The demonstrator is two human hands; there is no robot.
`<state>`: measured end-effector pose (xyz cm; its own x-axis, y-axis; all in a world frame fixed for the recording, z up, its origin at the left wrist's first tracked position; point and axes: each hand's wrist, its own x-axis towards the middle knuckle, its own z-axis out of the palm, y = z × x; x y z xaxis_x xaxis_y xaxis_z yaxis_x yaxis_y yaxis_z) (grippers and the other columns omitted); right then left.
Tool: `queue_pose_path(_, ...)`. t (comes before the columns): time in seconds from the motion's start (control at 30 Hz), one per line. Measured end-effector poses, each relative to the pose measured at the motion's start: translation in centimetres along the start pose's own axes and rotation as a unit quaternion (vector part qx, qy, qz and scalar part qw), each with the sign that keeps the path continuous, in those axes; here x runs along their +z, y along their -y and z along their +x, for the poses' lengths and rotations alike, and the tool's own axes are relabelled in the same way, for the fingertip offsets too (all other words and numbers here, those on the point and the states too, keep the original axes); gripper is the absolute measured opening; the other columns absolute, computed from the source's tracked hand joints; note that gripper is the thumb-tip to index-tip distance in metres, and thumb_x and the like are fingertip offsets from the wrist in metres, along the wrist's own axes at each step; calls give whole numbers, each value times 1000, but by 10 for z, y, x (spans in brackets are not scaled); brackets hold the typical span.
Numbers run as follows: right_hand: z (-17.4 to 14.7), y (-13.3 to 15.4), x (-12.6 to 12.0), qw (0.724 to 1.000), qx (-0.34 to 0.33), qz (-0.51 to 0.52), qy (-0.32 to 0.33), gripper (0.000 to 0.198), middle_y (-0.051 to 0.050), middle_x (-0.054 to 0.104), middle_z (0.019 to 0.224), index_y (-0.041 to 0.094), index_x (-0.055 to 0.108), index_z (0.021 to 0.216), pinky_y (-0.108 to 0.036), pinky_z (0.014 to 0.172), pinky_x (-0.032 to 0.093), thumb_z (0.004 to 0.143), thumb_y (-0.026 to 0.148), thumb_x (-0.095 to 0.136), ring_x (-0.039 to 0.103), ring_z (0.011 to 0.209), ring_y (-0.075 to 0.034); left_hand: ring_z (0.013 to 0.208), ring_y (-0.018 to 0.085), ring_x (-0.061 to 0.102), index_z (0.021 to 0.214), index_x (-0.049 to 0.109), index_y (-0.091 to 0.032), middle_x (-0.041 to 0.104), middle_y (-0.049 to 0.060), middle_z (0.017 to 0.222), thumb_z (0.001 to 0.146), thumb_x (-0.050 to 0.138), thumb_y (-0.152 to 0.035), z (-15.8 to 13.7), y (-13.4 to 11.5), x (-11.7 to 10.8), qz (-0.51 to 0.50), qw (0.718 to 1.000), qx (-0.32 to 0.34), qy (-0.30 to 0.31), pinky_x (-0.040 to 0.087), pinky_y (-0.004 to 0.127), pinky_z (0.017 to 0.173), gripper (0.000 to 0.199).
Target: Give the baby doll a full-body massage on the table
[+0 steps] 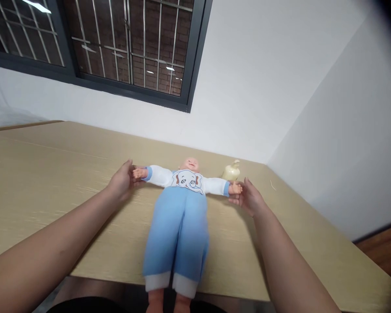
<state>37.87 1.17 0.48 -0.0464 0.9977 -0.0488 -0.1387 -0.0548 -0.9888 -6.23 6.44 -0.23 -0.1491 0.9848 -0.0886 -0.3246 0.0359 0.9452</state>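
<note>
A baby doll [182, 217] lies on its back on the table, its head away from me. It wears a white top with an elephant print and light blue trousers with white cuffs. Both its arms stretch out sideways, and its feet reach past the table's near edge. My left hand [123, 178] holds the doll's hand on the left side, fingers running under it and the thumb upright. On the other side, my right hand [250, 198] cups the doll's other hand from below, its thumb raised. Parts of my fingers are hidden behind the doll's hands.
Beyond the doll's arm on the right stands a pale yellow, rounded object [231, 170] with a narrow top. The wooden table [68, 174] meets a white wall [247, 78]. A dark-framed window [189, 87] with metal bars is above at the left.
</note>
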Motion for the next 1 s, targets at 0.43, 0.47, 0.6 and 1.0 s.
queue_pose_path(0.43, -29, -32, 98, 820, -276, -493, 91, 82, -7, 11, 168, 30, 31, 157, -60, 123, 16, 87, 61, 63, 9, 155, -34, 147, 31, 34, 152, 45, -23, 37, 11, 160, 94, 53, -55, -54, 31, 38, 506, 713, 408, 263, 26, 51, 121, 66)
queue_pose_path(0.47, -29, -33, 100, 810, -276, -511, 88, 83, -7, 11, 168, 30, 31, 157, -60, 123, 17, 87, 61, 63, 9, 155, -34, 147, 32, 34, 153, 43, -23, 37, 12, 160, 94, 54, -55, -54, 31, 38, 523, 695, 418, 263, 26, 52, 121, 69)
queue_pose_path(0.6, -30, -35, 102, 796, -281, -531, 75, 84, -7, 11, 168, 30, 31, 157, -59, 123, 20, 86, 62, 63, 10, 155, -33, 146, 33, 35, 153, 42, -22, 37, 13, 160, 92, 56, -57, -54, 30, 38, 541, 675, 428, 261, 28, 52, 119, 72)
queue_pose_path(1.0, 1, -20, 43, 987, -94, -55, -121, 66, -12, 67, 127, 21, 63, 125, -50, 92, 56, 91, 71, 37, 65, 115, -32, 105, 29, 66, 102, 69, -17, 71, 10, 110, 86, 57, -50, -24, 5, 18, 140, 984, 110, 22, 57, 39, 89, 38)
